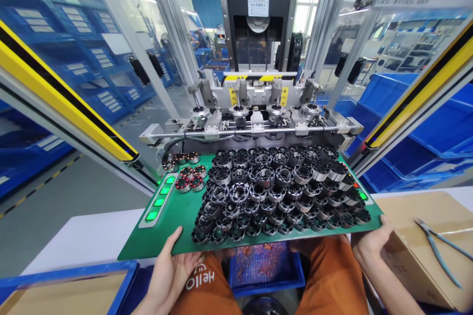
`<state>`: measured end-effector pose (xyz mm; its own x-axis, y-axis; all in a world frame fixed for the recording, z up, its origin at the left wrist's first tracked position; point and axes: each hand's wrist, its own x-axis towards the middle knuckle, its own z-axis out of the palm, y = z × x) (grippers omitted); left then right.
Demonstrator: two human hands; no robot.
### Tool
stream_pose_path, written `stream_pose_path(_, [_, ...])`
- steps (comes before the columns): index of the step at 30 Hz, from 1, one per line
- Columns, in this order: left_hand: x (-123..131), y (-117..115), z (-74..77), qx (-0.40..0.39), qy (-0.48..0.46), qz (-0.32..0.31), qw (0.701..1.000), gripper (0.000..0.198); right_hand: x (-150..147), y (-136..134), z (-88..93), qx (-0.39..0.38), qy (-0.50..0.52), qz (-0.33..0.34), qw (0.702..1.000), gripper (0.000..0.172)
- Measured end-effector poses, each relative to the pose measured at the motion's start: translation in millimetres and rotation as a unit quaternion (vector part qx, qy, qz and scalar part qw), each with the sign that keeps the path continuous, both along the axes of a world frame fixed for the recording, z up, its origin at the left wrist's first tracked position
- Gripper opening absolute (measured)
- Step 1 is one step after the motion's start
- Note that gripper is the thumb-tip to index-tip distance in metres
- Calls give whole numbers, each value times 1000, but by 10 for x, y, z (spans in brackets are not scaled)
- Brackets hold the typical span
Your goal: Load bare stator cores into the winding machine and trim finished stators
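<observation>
My left hand (176, 254) grips the front edge of a green worktop (148, 242), thumb on top and fingers partly hidden beneath. At the front right corner my right hand (373, 238) is closed around the same edge, its fingers mostly hidden below. Black and silver motor stator cores (266, 177) stand on the worktop in stacked rows between my hands. To their left lies a small group of stators wound with copper and red wire (190, 183).
Behind the worktop stands a machine with several stator-holding fixtures (239, 110). Lit green buttons (158, 202) flank the worktop. Yellow posts (66, 93) slope along both sides. Pliers (438, 251) lie on a cardboard box (414, 266) at right. A blue bin (266, 283) sits below.
</observation>
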<state>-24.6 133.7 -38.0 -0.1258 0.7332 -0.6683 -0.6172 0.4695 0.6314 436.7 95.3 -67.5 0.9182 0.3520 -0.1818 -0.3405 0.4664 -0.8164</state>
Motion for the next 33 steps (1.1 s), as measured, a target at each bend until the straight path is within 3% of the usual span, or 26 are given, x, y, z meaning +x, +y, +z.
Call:
stream_pose_path(6, [21,-8,84,-3,2,-2,1000,19,-12,7,16,-8,-1,-5,1000,32])
stream_pose_path(18, [-58,4,-109,7,-4,-5,1000,20,14,21,-20,-9,-5,-15,1000,33])
stream_pose_path(33, [-72,-9,-150,15,-5,-10,1000,19,35,-4,-32,-28,15,-6,999,32])
